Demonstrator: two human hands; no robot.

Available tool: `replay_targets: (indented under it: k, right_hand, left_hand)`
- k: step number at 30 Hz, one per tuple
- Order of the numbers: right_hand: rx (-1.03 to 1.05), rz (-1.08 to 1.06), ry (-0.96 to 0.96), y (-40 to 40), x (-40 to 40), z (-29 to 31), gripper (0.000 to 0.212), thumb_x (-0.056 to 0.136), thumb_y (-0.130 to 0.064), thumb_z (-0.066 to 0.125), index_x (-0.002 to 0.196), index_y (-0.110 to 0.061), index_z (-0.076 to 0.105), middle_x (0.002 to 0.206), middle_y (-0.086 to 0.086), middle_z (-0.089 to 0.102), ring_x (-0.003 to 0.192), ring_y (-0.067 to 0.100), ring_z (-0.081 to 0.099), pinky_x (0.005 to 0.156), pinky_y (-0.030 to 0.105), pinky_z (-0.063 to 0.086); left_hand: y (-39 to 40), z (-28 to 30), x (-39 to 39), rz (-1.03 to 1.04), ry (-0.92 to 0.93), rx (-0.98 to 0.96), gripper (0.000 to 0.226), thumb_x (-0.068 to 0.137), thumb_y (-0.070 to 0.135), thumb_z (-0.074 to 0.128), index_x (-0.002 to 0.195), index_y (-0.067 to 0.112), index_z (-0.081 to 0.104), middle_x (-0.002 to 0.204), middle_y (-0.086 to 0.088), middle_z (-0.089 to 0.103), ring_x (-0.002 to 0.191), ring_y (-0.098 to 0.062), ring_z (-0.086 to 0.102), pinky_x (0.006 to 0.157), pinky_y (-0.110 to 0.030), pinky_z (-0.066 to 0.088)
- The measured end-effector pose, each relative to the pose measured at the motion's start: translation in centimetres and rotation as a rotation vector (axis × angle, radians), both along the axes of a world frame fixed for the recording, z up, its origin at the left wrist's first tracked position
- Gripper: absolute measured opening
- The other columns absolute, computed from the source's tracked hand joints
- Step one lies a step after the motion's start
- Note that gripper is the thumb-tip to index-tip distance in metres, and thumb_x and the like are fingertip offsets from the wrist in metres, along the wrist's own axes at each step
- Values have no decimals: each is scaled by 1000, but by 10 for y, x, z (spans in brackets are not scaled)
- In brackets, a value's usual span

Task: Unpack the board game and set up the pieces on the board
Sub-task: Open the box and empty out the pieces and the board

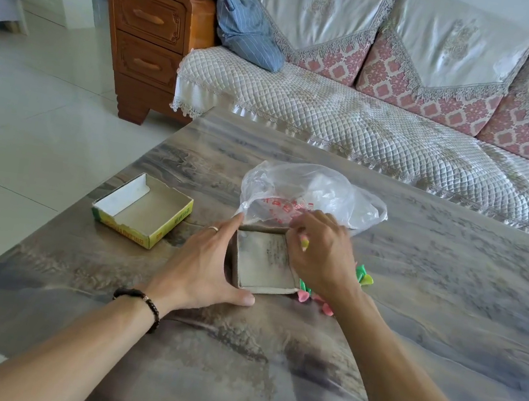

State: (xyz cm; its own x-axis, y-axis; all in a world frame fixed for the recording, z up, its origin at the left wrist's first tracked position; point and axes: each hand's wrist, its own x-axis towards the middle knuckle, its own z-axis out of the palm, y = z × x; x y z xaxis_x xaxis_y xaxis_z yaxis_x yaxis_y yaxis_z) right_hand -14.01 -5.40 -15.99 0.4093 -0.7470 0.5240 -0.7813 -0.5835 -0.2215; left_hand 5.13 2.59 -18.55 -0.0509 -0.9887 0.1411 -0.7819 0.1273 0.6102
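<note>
A small grey cardboard box tray [263, 262] lies open on the marbled table [266, 356]. My left hand [207, 267] rests against its left side, fingers straight, thumb along the near edge. My right hand [320, 254] sits at the tray's right edge, fingers curled around a pink and yellow game piece [303, 242]. Several pink and green plastic pieces [305, 293] lie on the table to the right of the tray, partly hidden under my right wrist. A crumpled clear plastic bag [312, 194] with red print lies just behind the tray.
The yellow-sided box lid [143, 212] lies upside down to the left, near the table's left edge. A sofa [372, 120] runs along the far side, with a wooden drawer cabinet [146, 39] at its left end. Tiled floor lies to the left.
</note>
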Motion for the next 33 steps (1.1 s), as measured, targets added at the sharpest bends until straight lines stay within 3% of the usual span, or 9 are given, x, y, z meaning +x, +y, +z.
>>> replay_targets:
  k: [1,4,7,12,18,23,30,33]
  right_hand:
    - [90,109,31,5,9,7,17,80,-22,59,93,-15,69,89,-2,67,84,21,60,73,38,50]
    - [261,228,392,15,34,12,46,80,-38,64,124,-21,60,117,-1,62,110,20,54,94,40,46]
    - [285,177,494,15,47,8,53,80,-46,63,125,-21,52,118,-1,57,113,21,48,96,40,39]
    - [331,140,405,14,57,5,14,88,-29,56,96,-19,62,99,-1,61,100,22,54,83,38,40]
    - [248,161,339,13,60,3,16,92,-25,49,97,-15,60,107,-1,54,103,20,48,88,34,39]
    - [469,146,320,4,69,9,38,85,-29,63,119,-16,51,117,2,56,107,23,53,92,40,44]
    - [319,116,343,2,78,-1,13,90,-22,48,92,-14,58,90,3,64,82,27,60,72,36,43]
    - [362,152,29,3,69,3,10,90,-15,50,87,-12,58,90,1,56,79,17,54,70,31,45]
  left_hand:
    - [-1,1,1,1,-10,9,134,48,63,81,152,25,6,147,0,39,135,-17,32,104,-27,33]
    - [-3,8,9,-28,-59,13,130,51,61,80,152,24,7,149,-1,37,135,-18,33,106,-29,34]
    - [-1,13,17,-70,-95,19,125,56,57,81,151,23,8,151,1,34,136,-16,32,105,-25,32]
    - [-1,14,21,-101,-123,27,122,58,59,79,151,21,10,152,1,32,137,-15,29,106,-26,31]
    - [-11,21,28,-83,-170,12,123,60,59,78,151,17,8,153,-3,28,138,-17,27,106,-27,31]
    - [-14,26,32,-100,-164,5,120,61,51,81,151,18,8,153,-1,27,139,-16,26,106,-24,28]
    - [-10,19,34,-105,-149,12,120,64,54,78,152,18,5,157,1,18,141,-15,22,108,-24,26]
    - [-15,15,36,-87,-127,48,118,57,60,78,149,19,16,150,3,32,137,-16,31,105,-25,33]
